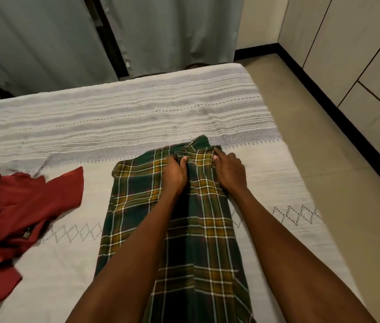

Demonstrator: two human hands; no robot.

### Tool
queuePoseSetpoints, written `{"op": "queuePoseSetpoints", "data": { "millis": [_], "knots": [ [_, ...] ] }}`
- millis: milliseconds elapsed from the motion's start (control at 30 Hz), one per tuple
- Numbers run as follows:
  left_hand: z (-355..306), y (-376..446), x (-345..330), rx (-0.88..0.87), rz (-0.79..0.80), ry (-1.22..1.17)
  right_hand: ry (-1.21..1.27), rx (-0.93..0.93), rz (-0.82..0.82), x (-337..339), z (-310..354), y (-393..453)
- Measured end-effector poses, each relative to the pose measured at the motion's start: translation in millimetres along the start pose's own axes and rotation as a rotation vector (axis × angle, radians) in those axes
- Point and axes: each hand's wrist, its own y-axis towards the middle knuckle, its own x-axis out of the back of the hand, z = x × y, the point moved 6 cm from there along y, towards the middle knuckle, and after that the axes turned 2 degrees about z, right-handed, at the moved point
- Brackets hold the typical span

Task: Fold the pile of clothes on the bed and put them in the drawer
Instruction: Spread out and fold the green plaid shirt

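- The green plaid shirt [184, 229] lies on the bed [266, 183] straight in front of you, its long axis running from your body out toward the far edge, collar end farthest away.
- Your left hand [174, 173] grips a bunch of cloth near the collar, fingers curled in with the thumb showing against the fabric.
- Your right hand [230, 171] rests just beside it to the right, fingers bent over the plaid at the collar; it looks like a light hold, though how tightly it pinches you cannot tell from here.
- Both hands sit at the far end, close together and about equally near the collar, so the next fold probably turns on that lengthwise axis.
- The red garment [16, 213] lies crumpled well apart to your left, nearer your left hand, not yet folded.
- Cabinet fronts [371, 66] stand across the floor to your right.
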Motion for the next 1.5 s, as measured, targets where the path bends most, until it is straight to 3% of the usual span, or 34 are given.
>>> {"op": "queuePoseSetpoints", "data": {
  "millis": [67, 167, 333, 433, 533, 633, 733, 800, 933, 1067, 1200, 1300, 1367, 1433, 1500],
  "knots": [
    [-7.3, -18.5, 6.1, 0.036, -0.001, -0.032, 0.185, -0.026, 0.044, 13.6, -1.4, -15.5],
    [-20.2, -63.3, 6.1, -0.086, -0.024, 0.311, 0.356, 0.034, 0.123, 27.1, -2.7, -73.1],
    [-22.8, -180.2, -5.2, -0.394, 0.098, 0.526, 0.173, 0.177, 0.226, 33.1, -9.2, -172.8],
    [8.6, -226.8, -10.0, -0.300, 0.222, 0.549, -0.057, 0.171, 0.217, 31.1, -18.8, -209.9],
    [30.6, -252.7, 3.3, -0.200, 0.285, 0.448, 0.081, -0.038, 0.234, 43.8, -25.8, -237.0],
    [34.0, -295.3, 23.7, -0.317, 0.254, 0.368, 0.289, -0.054, 0.316, 60.2, -15.9, -285.2],
    [50.6, -344.0, 25.7, -0.419, 0.372, 0.518, 0.044, 0.014, 0.381, 63.5, -18.6, -352.1],
    [66.3, -361.5, 23.5, -0.360, 0.423, 0.632, 0.023, -0.049, 0.303, 72.2, -30.1, -382.1],
    [45.6, -395.9, 44.2, -0.446, 0.299, 0.478, 0.145, -0.093, -0.019, 107.9, -42.3, -439.4],
    [43.5, -437.7, 29.2, -0.594, 0.397, 0.593, -0.150, 0.083, 0.075, 97.2, -48.6, -505.0],
    [77.2, -448.7, 18.5, -0.452, 0.486, 0.754, -0.220, 0.042, 0.113, 90.6, -65.6, -546.3],
    [67.9, -449.3, 21.0, -0.456, 0.417, 0.748, -0.148, -0.081, -0.020, 112.1, -87.5, -555.4],
    [52.5, -450.5, 22.0, -0.504, 0.368, 0.705, -0.047, -0.211, -0.199, 136.0, -111.2, -560.2],
    [32.8, -455.7, 14.0, -0.586, 0.379, 0.658, 0.077, -0.353, -0.367, 158.9, -140.0, -566.4],
    [11.7, -460.4, 0.7, -0.645, 0.433, 0.630, 0.188, -0.538, -0.390, 172.6, -166.2, -569.4]
  ]
}}
